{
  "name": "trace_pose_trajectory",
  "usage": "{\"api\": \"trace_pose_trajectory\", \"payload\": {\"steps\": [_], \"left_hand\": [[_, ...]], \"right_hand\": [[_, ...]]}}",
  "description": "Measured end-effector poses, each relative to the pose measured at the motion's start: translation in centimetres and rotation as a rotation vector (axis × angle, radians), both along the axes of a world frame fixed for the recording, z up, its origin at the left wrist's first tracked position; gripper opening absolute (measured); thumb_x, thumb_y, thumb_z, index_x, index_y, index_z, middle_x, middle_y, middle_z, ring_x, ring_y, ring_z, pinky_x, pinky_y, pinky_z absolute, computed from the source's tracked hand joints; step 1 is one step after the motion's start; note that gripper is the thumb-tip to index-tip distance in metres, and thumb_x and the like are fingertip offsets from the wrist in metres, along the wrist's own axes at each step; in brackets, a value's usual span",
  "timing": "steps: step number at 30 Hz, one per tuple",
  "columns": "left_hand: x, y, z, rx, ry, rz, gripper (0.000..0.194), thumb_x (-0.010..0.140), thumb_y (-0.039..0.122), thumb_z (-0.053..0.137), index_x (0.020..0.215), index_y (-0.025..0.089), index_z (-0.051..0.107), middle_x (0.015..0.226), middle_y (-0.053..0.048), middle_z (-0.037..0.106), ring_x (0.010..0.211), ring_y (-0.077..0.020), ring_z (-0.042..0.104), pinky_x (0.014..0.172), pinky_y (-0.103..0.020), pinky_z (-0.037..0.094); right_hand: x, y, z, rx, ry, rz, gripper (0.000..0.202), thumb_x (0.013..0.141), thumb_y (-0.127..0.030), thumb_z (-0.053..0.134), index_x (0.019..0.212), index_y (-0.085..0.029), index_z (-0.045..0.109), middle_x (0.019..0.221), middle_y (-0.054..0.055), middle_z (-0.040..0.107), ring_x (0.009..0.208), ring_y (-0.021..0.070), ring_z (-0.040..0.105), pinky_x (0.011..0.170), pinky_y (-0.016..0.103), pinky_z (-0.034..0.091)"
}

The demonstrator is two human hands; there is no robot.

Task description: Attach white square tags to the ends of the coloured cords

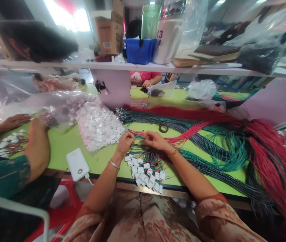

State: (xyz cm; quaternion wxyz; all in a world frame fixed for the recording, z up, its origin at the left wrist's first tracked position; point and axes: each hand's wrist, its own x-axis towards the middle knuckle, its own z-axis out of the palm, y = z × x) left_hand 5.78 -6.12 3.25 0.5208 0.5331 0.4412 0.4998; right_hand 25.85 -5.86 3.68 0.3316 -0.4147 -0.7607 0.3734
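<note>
Evidently, a two-handed close-work layout, listed outward from the fingers.

Left hand [125, 142]: bare; thumb and fingers drawn together in a pinch. Right hand [156, 140]: bare; fingertips likewise closed, facing the left. Whether either pinch contains a wire is too small to tell. The hands are near each other, apparently so that fine strands can be managed from both sides.

Thin red and green wires [139, 134]: at the fingertips, spanning the gap between them.

Long loose bundles of red [266, 148], dark grey [195, 144] and green wire [235, 151]: right of the fingers, laid lengthwise, probably to limit tangling and bring ends within reach.

White plastic connectors on coloured leads [148, 174]: heaped on the wearer's side of the fingers, plastic ends nearest the body, seemingly for easy access.

Clear plastic bag of small white pieces [98, 125]: left of the fingers, flat on the yellow-green surface [59, 148].

Black ring-shaped tape roll [163, 128]: just beyond the right fingers, lying flat, presumably handy there.
</note>
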Motion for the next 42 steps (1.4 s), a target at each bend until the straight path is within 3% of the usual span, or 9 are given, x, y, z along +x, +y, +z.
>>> {"api": "trace_pose_trajectory", "payload": {"steps": [5, 8, 15, 18, 23, 26, 32, 38, 42], "left_hand": [[1.3, -1.4, 0.6, 0.21, 0.349, -0.06, 0.021, 0.068, 0.017, 0.063, 0.086, 0.023, 0.07, 0.072, -0.002, 0.063, 0.075, -0.0195, 0.052, 0.071, -0.028, 0.039], [1.3, -1.3, 0.4, 0.233, 0.396, -0.144, 0.008, 0.072, 0.024, 0.064, 0.076, 0.023, 0.071, 0.069, -0.004, 0.063, 0.072, -0.02, 0.051, 0.07, -0.028, 0.039], [-0.2, 0.2, -0.7, 0.024, 0.288, -0.265, 0.027, 0.081, 0.04, 0.056, 0.08, 0.019, 0.072, 0.051, 0.003, 0.047, 0.05, -0.013, 0.037, 0.052, -0.024, 0.029], [-0.2, 0.2, -0.7, 0.023, 0.31, -0.25, 0.025, 0.081, 0.037, 0.056, 0.069, 0.018, 0.069, 0.053, 0.002, 0.048, 0.051, -0.0125, 0.038, 0.052, -0.024, 0.029], [0.3, -0.4, -0.6, 0.135, 0.518, -0.089, 0.018, 0.08, 0.024, 0.056, 0.064, 0.02, 0.065, 0.062, -0.002, 0.06, 0.06, -0.0163, 0.049, 0.062, -0.027, 0.036], [0.5, -0.6, -0.6, 0.26, 0.601, -0.025, 0.016, 0.079, 0.02, 0.056, 0.064, 0.02, 0.063, 0.068, -0.004, 0.061, 0.067, -0.0181, 0.051, 0.068, -0.029, 0.038], [0.0, 0.0, -0.6, 0.115, 0.525, -0.122, 0.024, 0.084, 0.025, 0.045, 0.067, 0.019, 0.06, 0.072, -0.001, 0.063, 0.072, -0.017, 0.054, 0.069, -0.028, 0.039], [-0.3, 0.3, -1.0, 0.008, 0.448, -0.1, 0.021, 0.075, 0.031, 0.054, 0.07, 0.017, 0.068, 0.069, 0.001, 0.065, 0.069, -0.0149, 0.056, 0.066, -0.026, 0.042], [-0.2, 0.3, -1.3, -0.035, 0.318, -0.096, 0.022, 0.074, 0.032, 0.054, 0.077, 0.017, 0.07, 0.072, 0.0, 0.067, 0.069, -0.0145, 0.056, 0.064, -0.026, 0.043]], "right_hand": [[1.2, 0.5, -1.7, -0.127, 0.131, 0.005, 0.026, 0.079, -0.039, 0.063, 0.083, -0.014, 0.062, 0.075, 0.001, 0.061, 0.066, 0.0116, 0.051, 0.065, 0.024, 0.042], [2.1, 1.4, -1.5, -0.078, 0.131, -0.043, 0.029, 0.08, -0.041, 0.062, 0.087, -0.014, 0.064, 0.082, 0.003, 0.065, 0.072, 0.0139, 0.056, 0.07, 0.027, 0.045], [7.2, 3.5, -0.6, 0.111, -0.623, -0.658, 0.016, 0.077, -0.027, 0.061, 0.087, -0.015, 0.067, 0.101, 0.016, 0.062, 0.097, 0.0256, 0.052, 0.078, 0.032, 0.041], [6.8, 3.2, -0.3, 0.106, -0.553, -0.577, 0.015, 0.081, -0.028, 0.056, 0.08, -0.015, 0.064, 0.091, 0.012, 0.062, 0.09, 0.0231, 0.052, 0.076, 0.031, 0.04], [2.0, -0.2, 1.9, 0.017, 0.116, -0.168, 0.029, 0.087, -0.046, 0.052, 0.087, -0.017, 0.057, 0.082, 0.004, 0.058, 0.075, 0.0159, 0.05, 0.069, 0.028, 0.039], [-0.7, -2.3, 2.5, -0.097, 0.296, 0.007, 0.036, 0.084, -0.054, 0.057, 0.084, -0.018, 0.055, 0.082, 0.003, 0.056, 0.075, 0.0157, 0.049, 0.071, 0.028, 0.039], [-1.4, -3.4, 1.7, -0.187, 0.423, -0.039, 0.04, 0.079, -0.057, 0.062, 0.079, -0.019, 0.051, 0.08, 0.002, 0.054, 0.073, 0.014, 0.045, 0.068, 0.026, 0.037], [-1.1, -3.4, 0.5, -0.285, 0.378, 0.073, 0.038, 0.08, -0.055, 0.062, 0.078, -0.018, 0.05, 0.074, 0.0, 0.052, 0.064, 0.0121, 0.041, 0.06, 0.025, 0.033], [-1.8, -3.3, -0.7, -0.174, 0.181, -0.082, 0.032, 0.08, -0.048, 0.06, 0.072, -0.019, 0.047, 0.067, -0.003, 0.045, 0.063, 0.0118, 0.037, 0.058, 0.024, 0.03]]}}
